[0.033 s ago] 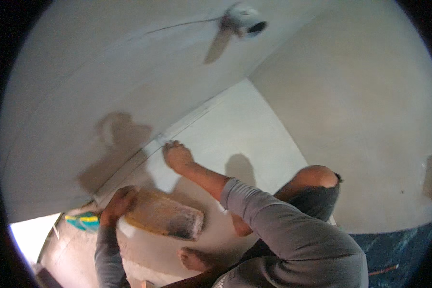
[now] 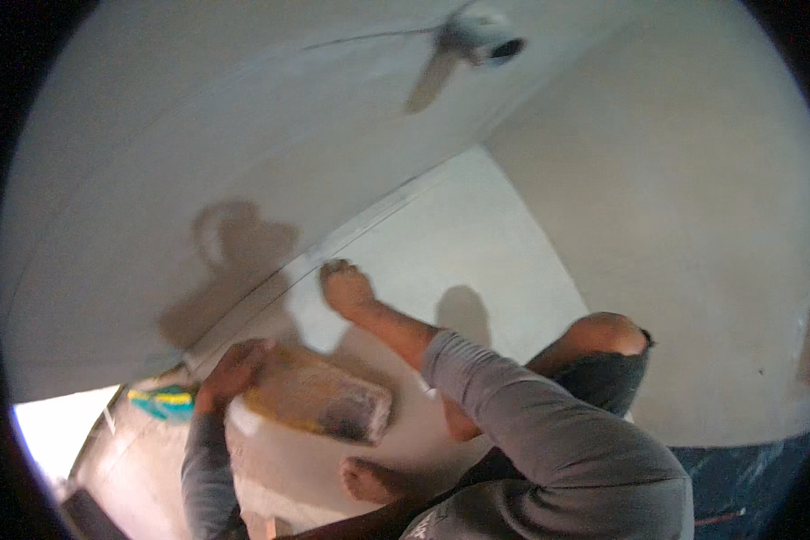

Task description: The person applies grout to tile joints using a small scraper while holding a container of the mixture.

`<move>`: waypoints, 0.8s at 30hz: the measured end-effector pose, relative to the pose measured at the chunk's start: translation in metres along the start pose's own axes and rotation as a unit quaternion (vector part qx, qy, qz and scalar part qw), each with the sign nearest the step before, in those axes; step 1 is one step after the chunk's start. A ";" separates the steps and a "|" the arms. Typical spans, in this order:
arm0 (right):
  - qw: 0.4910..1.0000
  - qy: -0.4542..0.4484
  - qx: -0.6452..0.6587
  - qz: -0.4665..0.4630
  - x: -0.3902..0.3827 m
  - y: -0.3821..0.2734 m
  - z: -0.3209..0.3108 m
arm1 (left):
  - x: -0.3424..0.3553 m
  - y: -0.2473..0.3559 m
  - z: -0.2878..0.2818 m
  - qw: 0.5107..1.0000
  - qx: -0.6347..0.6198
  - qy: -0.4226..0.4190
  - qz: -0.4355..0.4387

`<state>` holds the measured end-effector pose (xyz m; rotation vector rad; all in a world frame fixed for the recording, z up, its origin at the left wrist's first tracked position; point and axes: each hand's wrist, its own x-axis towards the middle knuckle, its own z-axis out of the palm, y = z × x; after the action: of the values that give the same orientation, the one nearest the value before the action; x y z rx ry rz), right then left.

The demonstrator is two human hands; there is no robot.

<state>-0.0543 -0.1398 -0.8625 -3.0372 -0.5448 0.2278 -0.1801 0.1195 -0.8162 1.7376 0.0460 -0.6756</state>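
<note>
My right hand (image 2: 346,290) is closed low by the foot of the wall, over the seam where the wall meets the white floor surface (image 2: 423,243). What its fingers hold is hidden. On the left, my left hand (image 2: 236,371) is curled over the far left end of a long, worn yellowish board (image 2: 306,391). Grey, plaster-like smears cover the board's right end. A narrow strip with dark lines (image 2: 360,236) runs along the wall's foot near my right hand.
A white round pipe end (image 2: 486,40) juts from the wall (image 2: 135,198). A green and yellow packet (image 2: 164,402) lies at left by a bright opening (image 2: 58,436). My bare foot (image 2: 362,480) and bent knee (image 2: 607,337) are close by. Dark blue sheeting (image 2: 738,481) lies at lower right.
The view has shifted a little, so the scene sits slightly further right. Both hands stay in nearly the same places, the left one still on the board.
</note>
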 end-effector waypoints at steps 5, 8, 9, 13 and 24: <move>0.998 -0.036 0.032 -0.028 -0.017 -0.005 -0.018 | -0.014 0.026 -0.005 0.994 -0.017 -0.034 -0.099; 0.997 -0.052 0.009 -0.049 -0.015 -0.013 -0.045 | -0.014 0.026 -0.009 0.996 -0.009 -0.018 -0.087; 0.997 -0.050 -0.003 -0.062 -0.023 -0.014 -0.053 | -0.014 0.027 -0.005 0.996 -0.005 -0.016 -0.087; 0.999 -0.007 0.001 -0.041 -0.019 -0.002 -0.059 | -0.021 0.042 0.000 0.995 -0.020 -0.004 -0.101; 0.999 -0.029 0.004 -0.030 -0.022 0.011 -0.050 | -0.017 0.036 -0.002 0.992 -0.010 -0.012 -0.125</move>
<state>-0.0629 -0.1593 -0.8105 -3.0095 -0.6363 0.3164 -0.1794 0.1161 -0.7763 1.7194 0.2569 -0.8770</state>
